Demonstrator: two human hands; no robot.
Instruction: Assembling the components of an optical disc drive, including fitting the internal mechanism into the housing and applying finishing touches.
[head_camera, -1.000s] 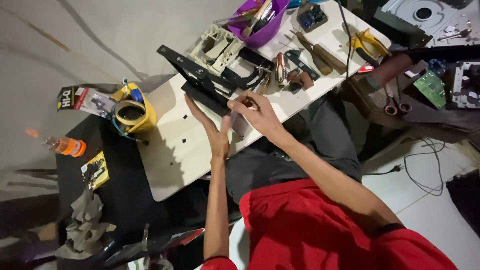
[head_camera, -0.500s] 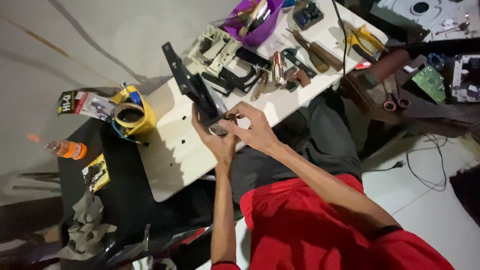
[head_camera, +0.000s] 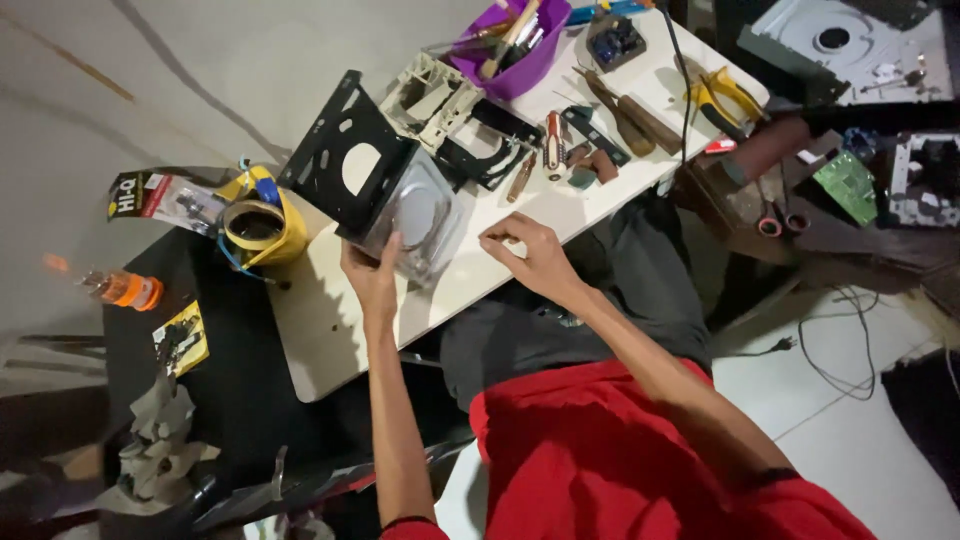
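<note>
Left hand (head_camera: 372, 275) grips the drive (head_camera: 385, 190), tilted up off the table (head_camera: 330, 330); right hand (head_camera: 530, 250) pinches closed beside it, contents unclear. Teardown looks midway: casing intact, parts scattered far.

The left hand (head_camera: 370, 275) grips the near edge of a black perforated metal drive casing (head_camera: 350, 160), tilted up on the white tabletop (head_camera: 330, 330), with a silvery tray (head_camera: 420, 215) showing on its right side. The right hand (head_camera: 535, 255), fingers pinched together, hovers just right of the casing above the table. Farther off stand a purple plastic tool bowl (head_camera: 520, 55) and, to the left, a yellow tape roll (head_camera: 255, 225).
</note>
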